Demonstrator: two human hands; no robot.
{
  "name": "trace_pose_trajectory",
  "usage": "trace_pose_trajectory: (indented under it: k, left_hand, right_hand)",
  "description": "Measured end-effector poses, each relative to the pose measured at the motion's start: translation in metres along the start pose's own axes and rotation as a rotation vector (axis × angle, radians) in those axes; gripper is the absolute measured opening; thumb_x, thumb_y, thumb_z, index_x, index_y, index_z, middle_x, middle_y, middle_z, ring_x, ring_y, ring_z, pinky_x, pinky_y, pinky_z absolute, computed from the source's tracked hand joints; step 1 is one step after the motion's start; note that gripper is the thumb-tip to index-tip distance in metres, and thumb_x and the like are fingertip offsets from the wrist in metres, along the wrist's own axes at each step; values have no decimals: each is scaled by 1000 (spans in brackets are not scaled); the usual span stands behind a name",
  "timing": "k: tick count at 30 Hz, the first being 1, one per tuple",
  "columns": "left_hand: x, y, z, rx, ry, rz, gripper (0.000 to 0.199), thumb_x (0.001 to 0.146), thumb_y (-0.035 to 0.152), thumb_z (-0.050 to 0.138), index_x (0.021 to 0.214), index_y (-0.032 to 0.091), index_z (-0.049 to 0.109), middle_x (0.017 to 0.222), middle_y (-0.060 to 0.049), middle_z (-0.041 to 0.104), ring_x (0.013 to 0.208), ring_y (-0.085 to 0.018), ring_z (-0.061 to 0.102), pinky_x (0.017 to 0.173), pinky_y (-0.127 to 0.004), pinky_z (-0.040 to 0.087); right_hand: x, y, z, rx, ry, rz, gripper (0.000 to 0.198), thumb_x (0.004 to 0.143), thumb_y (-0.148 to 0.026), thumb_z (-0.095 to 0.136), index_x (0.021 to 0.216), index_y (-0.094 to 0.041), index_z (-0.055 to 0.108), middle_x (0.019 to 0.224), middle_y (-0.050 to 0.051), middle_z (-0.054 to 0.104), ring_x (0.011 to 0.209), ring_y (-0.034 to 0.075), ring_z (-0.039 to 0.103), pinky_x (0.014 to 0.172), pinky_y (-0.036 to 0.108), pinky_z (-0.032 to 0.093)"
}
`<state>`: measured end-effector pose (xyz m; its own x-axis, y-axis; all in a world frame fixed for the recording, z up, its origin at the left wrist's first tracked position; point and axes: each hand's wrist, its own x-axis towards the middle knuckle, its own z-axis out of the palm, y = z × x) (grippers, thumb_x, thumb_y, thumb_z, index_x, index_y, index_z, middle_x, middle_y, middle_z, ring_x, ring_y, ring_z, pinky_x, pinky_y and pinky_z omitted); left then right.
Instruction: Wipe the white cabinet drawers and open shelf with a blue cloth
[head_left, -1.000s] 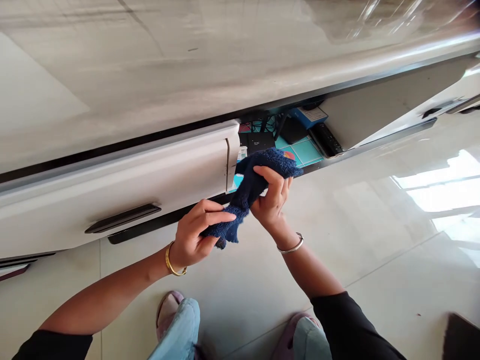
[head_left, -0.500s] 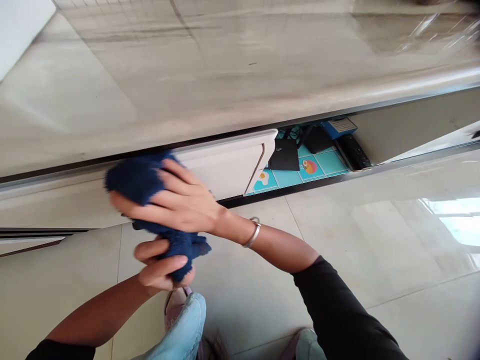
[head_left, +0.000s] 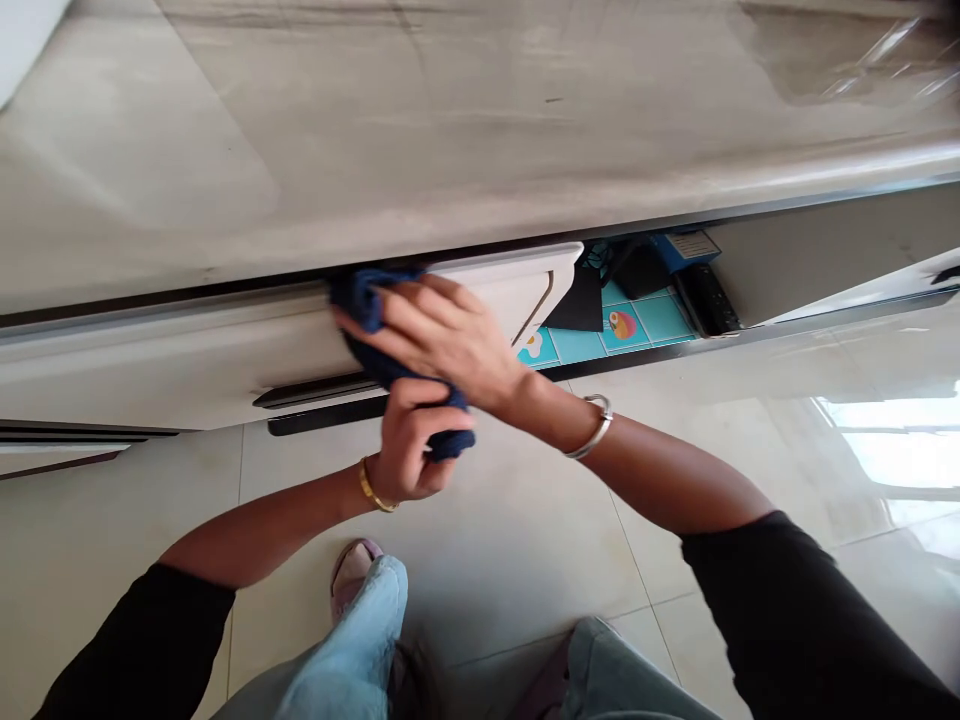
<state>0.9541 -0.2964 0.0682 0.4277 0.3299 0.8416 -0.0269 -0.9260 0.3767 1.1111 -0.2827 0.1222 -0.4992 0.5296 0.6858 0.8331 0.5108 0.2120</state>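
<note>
A dark blue cloth is bunched between my two hands at the white cabinet front below the counter. My right hand presses the upper part of the cloth against the panel, fingers bent over it. Just below, my left hand is closed around the cloth's lower end, clear of the panel. Beside my left hand a long dark handle runs along the panel's lower edge. To the right of my right hand is the edge of a white sliding door.
Right of the door, an opening shows a shelf lined with turquoise tile-pattern sheet. A black box and a blue box sit in it. The stone-like counter overhangs above. My feet stand on the tiled floor.
Both hands have moved right and slightly up along the cabinet front, carrying the cloth. The dark handle behind them has come into view. My view has shifted a little.
</note>
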Motion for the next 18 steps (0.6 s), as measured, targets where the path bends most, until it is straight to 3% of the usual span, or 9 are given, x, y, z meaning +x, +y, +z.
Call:
trace_pose_trajectory:
  k: [3,4,6,7,10,12,15,18]
  left_hand:
    - [35,15,25,-205,-237,-15,24,96,14,46,116,23,57,106,-8,58,96,-18,62,82,-35,62]
    - [44,21,32,-265,-306,-39,29,93,6,44,113,23,57,105,-7,58,95,-18,63,82,-34,62]
    - [54,32,41,-332,-385,-109,37,86,-3,39,107,22,56,103,-5,58,93,-16,64,84,-34,62]
    - [55,37,42,-345,-391,-143,39,85,-4,36,105,22,56,102,-5,57,94,-16,64,86,-34,62]
    - [43,46,31,-326,-283,-141,37,89,0,33,104,22,58,99,-5,58,96,-17,65,85,-35,62]
    - [24,48,14,-277,-167,-50,27,96,9,38,103,24,59,98,-5,59,91,-17,65,77,-32,61]
    - [-9,45,-21,-178,-9,29,13,101,28,47,96,25,58,97,-4,55,82,-14,61,61,-27,56]
    - [-35,36,-60,75,223,-96,14,95,36,57,87,25,54,91,-3,50,75,-15,54,56,-30,48]
  right_hand:
    - [-41,26,-24,-88,-64,255,34,104,-24,48,134,-29,65,113,7,72,116,20,67,102,39,56]
    - [-57,34,-34,-147,-51,396,33,104,-28,47,130,-26,67,105,9,70,110,23,67,97,42,56]
    - [-89,45,-55,-276,-36,653,36,102,-36,48,126,-18,67,101,13,65,102,29,64,89,51,56]
    - [-102,46,-65,-311,-37,701,38,100,-40,49,123,-16,66,101,14,63,98,30,63,85,53,56]
    - [-119,32,-81,-336,58,571,35,99,-37,51,117,-13,67,101,17,62,96,30,61,85,54,57]
    - [-105,11,-75,-299,117,386,29,99,-30,52,120,-17,67,105,15,65,100,27,62,91,49,58]
    - [-49,-25,-49,-134,165,-4,27,100,-19,48,117,-23,69,101,5,69,99,19,66,109,45,56]
    - [20,-54,-17,-122,140,-111,31,101,-15,46,119,-21,71,98,-2,71,109,15,68,119,45,50]
